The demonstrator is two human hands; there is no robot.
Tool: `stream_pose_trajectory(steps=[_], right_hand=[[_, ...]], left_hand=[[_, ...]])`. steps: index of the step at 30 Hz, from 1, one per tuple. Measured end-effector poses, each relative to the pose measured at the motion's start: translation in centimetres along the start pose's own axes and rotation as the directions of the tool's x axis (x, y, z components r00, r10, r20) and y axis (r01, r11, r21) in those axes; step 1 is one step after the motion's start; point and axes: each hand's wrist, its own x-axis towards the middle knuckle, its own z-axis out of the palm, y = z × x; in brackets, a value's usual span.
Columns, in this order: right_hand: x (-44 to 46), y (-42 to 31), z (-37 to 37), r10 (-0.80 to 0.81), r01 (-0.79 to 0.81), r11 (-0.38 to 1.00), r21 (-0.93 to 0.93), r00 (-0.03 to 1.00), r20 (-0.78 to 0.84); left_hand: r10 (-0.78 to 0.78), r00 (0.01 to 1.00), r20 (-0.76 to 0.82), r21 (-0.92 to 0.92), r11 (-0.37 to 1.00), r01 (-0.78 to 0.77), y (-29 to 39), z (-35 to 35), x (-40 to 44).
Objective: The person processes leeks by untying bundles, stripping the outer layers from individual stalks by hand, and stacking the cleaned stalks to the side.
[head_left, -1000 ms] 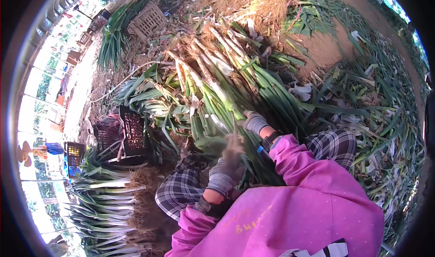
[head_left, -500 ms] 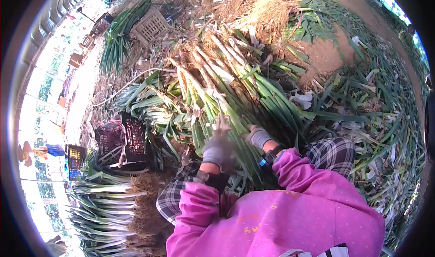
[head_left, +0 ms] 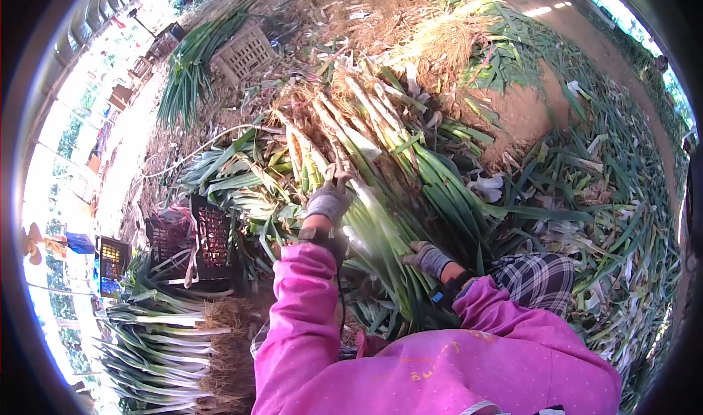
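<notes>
My left hand [head_left: 329, 200], in a grey glove, is at the lower part of a leek stalk [head_left: 311, 150], its fingers bent round it; the fingertips are partly unclear. Lower down and to the right, my right hand [head_left: 429, 259], gloved too, is closed on the green leaves of a leek [head_left: 381, 228]. A pile of untrimmed leeks [head_left: 447, 188], roots pointing away from me, lies beside and beyond both hands. At the lower left, leeks with pale stalks [head_left: 172, 349] lie in a row, roots to the right.
Dark plastic crates [head_left: 212, 236] stand at the left. A pale crate [head_left: 244, 51] and a green leek bunch [head_left: 187, 75] lie at the far left. Cut leaves [head_left: 615, 232] cover the ground at the right. Loose roots [head_left: 439, 42] are heaped at the back.
My left hand has moved away from me and leftward, up along the stalk. My right hand has shifted nearer to me, slightly right, together with the leaves it holds.
</notes>
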Motion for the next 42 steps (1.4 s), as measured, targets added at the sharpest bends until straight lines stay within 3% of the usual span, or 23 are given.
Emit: stream_pose_trajectory(steps=[1,3,4,7,13,14,15,18,20,22,23,25,26,27,29,32,34,35,37,38,40,41,42], right_hand=[[0.0,-0.1,-0.3,0.019,-0.020,1.000,0.018,0.999,0.032],[0.3,-0.5,-1.1,0.052,-0.058,0.996,0.061,0.994,0.099],[0.3,-0.6,-1.4,0.059,-0.071,0.993,0.097,0.991,0.121],[0.5,0.3,-2.5,0.092,-0.114,0.983,0.142,0.984,0.151],[0.8,1.2,-2.9,0.060,-0.087,0.988,0.126,0.978,0.201],[0.9,1.5,-2.8,0.049,-0.072,0.990,0.118,0.982,0.182],[1.2,2.0,-2.6,0.039,-0.058,0.992,0.109,0.985,0.167],[2.2,3.1,-2.4,0.025,-0.044,0.994,0.096,0.981,0.191],[1.5,0.7,-3.0,0.077,-0.104,0.988,0.110,0.969,0.233],[1.9,0.6,-2.2,0.064,-0.105,0.958,0.266,0.985,0.160],[2.0,0.7,-1.8,0.063,-0.102,0.934,0.341,0.990,0.123],[1.6,0.1,-1.2,-0.065,0.086,0.948,0.308,0.995,-0.078],[1.4,-0.3,-1.1,-0.129,0.175,0.946,0.274,0.976,-0.177],[-1.1,-3.3,-2.0,-0.179,0.232,0.917,0.325,0.966,-0.186],[-1.1,-2.8,-2.8,-0.262,0.309,0.901,0.306,0.947,-0.186],[-4.9,-4.3,-4.9,-0.256,0.307,0.874,0.377,0.950,-0.180],[-6.9,-3.7,-5.6,-0.232,0.347,0.812,0.468,0.930,-0.286],[-6.9,-2.6,-6.1,-0.220,0.380,0.736,0.560,0.917,-0.334],[-8.4,-3.0,-8.3,-0.238,0.487,0.605,0.630,0.865,-0.441],[-10.4,-4.4,-10.0,-0.417,0.530,0.446,0.721,0.836,-0.356],[-13.1,-7.8,-11.9,-0.202,0.628,0.348,0.695,0.775,-0.599],[-13.7,-8.1,-13.3,-0.215,0.631,0.417,0.654,0.768,-0.604],[-13.8,-7.9,-14.9,-0.231,0.631,0.483,0.607,0.761,-0.607]], left_hand=[[-0.003,0.998,-0.070,-0.003,1.000,0.002,0.5,0.3,-1.2],[-0.043,0.997,-0.067,-0.204,0.979,0.029,2.1,0.3,-5.6],[-0.054,0.998,-0.040,-0.055,0.997,0.051,1.8,1.7,-6.3],[0.032,0.998,-0.058,-0.238,0.970,-0.045,2.1,2.9,-8.7],[-0.019,0.991,-0.135,-0.095,0.995,0.007,-0.1,4.5,-0.4],[-0.097,0.993,-0.066,-0.155,0.984,0.086,-0.2,3.7,1.5],[0.073,0.991,-0.114,0.027,0.997,-0.070,-2.4,5.2,5.0],[0.358,0.933,-0.032,0.284,0.898,-0.335,-3.3,3.3,5.8],[0.102,0.994,-0.037,-0.034,0.994,-0.103,-1.8,3.3,4.7],[0.059,0.996,-0.067,-0.250,0.965,-0.074,-1.1,3.6,1.1],[0.135,0.986,-0.097,-0.097,0.985,-0.144,-2.1,5.7,0.9],[0.162,0.982,-0.102,0.005,0.987,-0.162,-1.8,7.8,-3.1],[0.112,0.990,-0.091,-0.053,0.992,-0.118,0.8,6.7,-7.9],[0.098,0.990,-0.101,-0.227,0.966,-0.119,3.0,5.5,-12.2],[0.217,0.949,-0.227,-0.285,0.917,-0.278,4.0,7.4,-16.8],[0.183,0.980,-0.083,-0.423,0.884,-0.201,4.5,7.9,-21.2],[0.129,0.990,-0.050,-0.438,0.888,-0.138,3.7,10.0,-22.0],[0.094,0.995,-0.017,-0.403,0.910,-0.093,3.8,10.1,-21.8],[0.208,0.975,-0.074,-0.374,0.901,-0.220,5.2,8.2,-22.3],[0.265,0.959,-0.098,-0.359,0.890,-0.283,5.8,7.7,-22.5],[0.345,0.889,-0.302,0.006,0.933,-0.360,4.1,10.0,-19.6],[0.377,0.836,-0.398,0.188,0.926,-0.328,3.3,11.2,-18.1],[0.296,0.896,-0.331,-0.008,0.949,-0.317,3.8,9.8,-18.5]])
